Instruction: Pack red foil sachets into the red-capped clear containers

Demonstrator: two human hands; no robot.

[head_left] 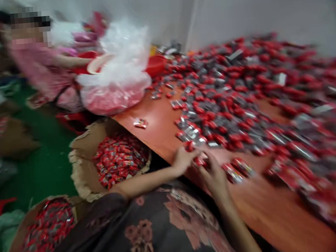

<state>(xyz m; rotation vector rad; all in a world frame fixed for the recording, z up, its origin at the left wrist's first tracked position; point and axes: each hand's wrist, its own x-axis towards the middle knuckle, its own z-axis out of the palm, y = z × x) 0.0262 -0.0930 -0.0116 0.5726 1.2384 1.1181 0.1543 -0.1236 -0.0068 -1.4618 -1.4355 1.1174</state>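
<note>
A big heap of small red and silver packets [241,93] covers the orange-brown table [159,130]. My left hand [184,159] rests at the near edge of the heap, fingers curled on a few packets. My right hand [214,174] is just beside it, fingers closed around red packets [201,160]. The whole picture is smeared by motion, so the grip is hard to read exactly.
An open cardboard box [84,167] full of red packets stands at the table's left edge; another box [45,229] sits lower left. A clear plastic bag [117,75] of packets lies at the table's far end. A person in pink [41,70] works behind it.
</note>
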